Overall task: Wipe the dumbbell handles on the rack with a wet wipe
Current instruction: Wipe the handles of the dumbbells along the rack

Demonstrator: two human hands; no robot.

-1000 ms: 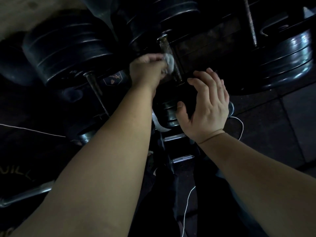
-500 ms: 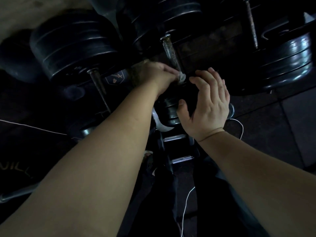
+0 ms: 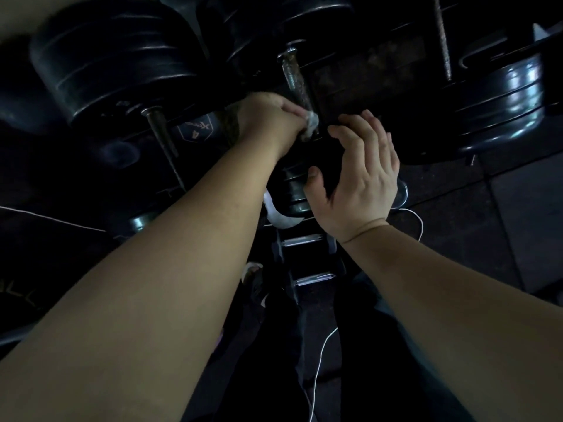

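A metal dumbbell handle (image 3: 295,75) runs down the middle of the dim rack between black weight plates. My left hand (image 3: 271,117) grips a crumpled white wet wipe (image 3: 311,122) and holds it against the near end of that handle. My right hand (image 3: 359,175) rests with straight fingers on the near black plate (image 3: 292,187) of the same dumbbell, thumb on its rim. The lower part of the handle is hidden behind the wipe and my fingers.
Large black dumbbell plates (image 3: 118,62) sit at the left, with another handle (image 3: 163,138) below them. Shiny plates (image 3: 511,95) and a thin knurled bar (image 3: 443,41) are at the right. Smaller dumbbells (image 3: 301,240) lie on a lower shelf. A white cable (image 3: 320,370) hangs by my legs.
My left hand slid the wipe down the handle from its upper part to its near end. My right hand stayed on the plate.
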